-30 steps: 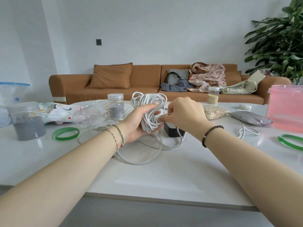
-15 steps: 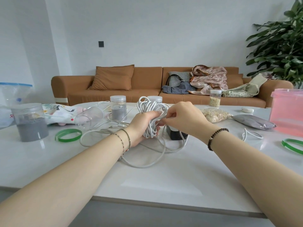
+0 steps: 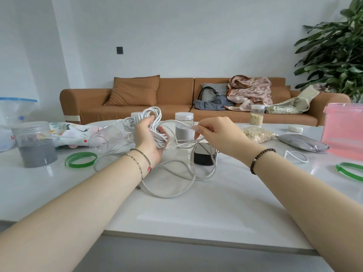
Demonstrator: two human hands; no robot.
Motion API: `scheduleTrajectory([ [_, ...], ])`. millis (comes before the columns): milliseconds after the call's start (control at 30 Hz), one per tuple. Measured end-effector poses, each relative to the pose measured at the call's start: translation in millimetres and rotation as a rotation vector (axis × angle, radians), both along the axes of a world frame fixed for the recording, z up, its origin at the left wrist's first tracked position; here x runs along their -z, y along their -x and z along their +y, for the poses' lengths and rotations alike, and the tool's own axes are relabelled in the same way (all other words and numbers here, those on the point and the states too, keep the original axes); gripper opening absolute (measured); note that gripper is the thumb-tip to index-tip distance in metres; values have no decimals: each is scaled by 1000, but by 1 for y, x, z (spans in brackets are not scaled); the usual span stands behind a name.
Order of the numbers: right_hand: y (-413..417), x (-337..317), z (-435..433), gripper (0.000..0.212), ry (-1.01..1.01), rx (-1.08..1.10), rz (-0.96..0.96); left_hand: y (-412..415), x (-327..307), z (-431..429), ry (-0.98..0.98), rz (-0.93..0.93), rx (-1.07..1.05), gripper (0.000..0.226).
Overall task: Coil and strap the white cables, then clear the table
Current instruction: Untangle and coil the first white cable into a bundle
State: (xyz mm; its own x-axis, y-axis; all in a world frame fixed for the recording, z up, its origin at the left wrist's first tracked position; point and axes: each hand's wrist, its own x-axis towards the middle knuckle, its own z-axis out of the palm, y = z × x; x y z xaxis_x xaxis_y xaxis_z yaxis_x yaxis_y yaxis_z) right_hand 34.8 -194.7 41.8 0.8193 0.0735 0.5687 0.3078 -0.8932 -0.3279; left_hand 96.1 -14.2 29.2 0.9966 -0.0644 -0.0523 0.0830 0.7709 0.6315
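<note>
White plastic-sheathed cable bundle [image 3: 152, 116] sits at centre frame, held above the glossy white table [image 3: 196, 209], with my left hand [image 3: 148, 140] curled tight around it. My right hand [image 3: 218, 132], just right of it, pinches a loose strand [image 3: 188, 127] between thumb and fingertips. Slack loops [image 3: 167, 196] lie on the table lower down, around a small black box [image 3: 203, 158]

The right hand [image 3: 218, 136] has pulled away from the cable bundle [image 3: 145, 118] toward 3 o'clock. Before, it was touching the bundle; now there is a gap between the two hands. It pinches one loose strand [image 3: 188, 125] that runs back toward the bundle. The left hand [image 3: 149, 140] has swung the bundle toward 9 o'clock. A grey jar [image 3: 183, 132] now shows between the hands.
</note>
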Motion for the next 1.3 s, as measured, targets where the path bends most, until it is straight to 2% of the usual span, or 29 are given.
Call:
scheduleTrajectory([
  [67,1,0,0,34,-8,7,-28,3,-1,-1,25,-4,48,10],
  [133,2,0,-2,32,-58,11,-72,6,0,-4,-39,-46,104,15],
  [267,-1,-4,-6,32,-273,57,-158,11,2,-5,-114,-103,232,16],
  [433,-10,-6,-12,37,-508,142,-158,18,1,-6,-194,-218,427,17],
  [467,-11,-7,-14,38,-571,154,-156,21,1,-6,-229,-241,492,16],
  [567,-13,-8,-17,39,-722,155,-140,26,7,-9,-429,-320,713,34],
  [667,-10,-10,-10,38,-730,106,-149,32,11,-14,-522,-313,873,24],
  [733,-6,-13,-5,37,-741,57,-174,34,8,-14,-534,-304,898,15],
  [900,7,-20,3,30,-724,-119,-292,29,11,-16,-694,-390,744,13],
  [967,10,-20,9,32,-636,-148,-345,27,13,-20,-769,-438,581,13],
  [1033,9,-15,16,32,-502,-187,-358,21,14,-19,-807,-435,356,23],
  [1167,8,-2,29,25,-300,-250,-256,4,11,-10,-713,-292,-24,47],
  [1300,5,7,38,13,-200,-250,-169,-1,7,-5,-539,-117,-206,41],
])
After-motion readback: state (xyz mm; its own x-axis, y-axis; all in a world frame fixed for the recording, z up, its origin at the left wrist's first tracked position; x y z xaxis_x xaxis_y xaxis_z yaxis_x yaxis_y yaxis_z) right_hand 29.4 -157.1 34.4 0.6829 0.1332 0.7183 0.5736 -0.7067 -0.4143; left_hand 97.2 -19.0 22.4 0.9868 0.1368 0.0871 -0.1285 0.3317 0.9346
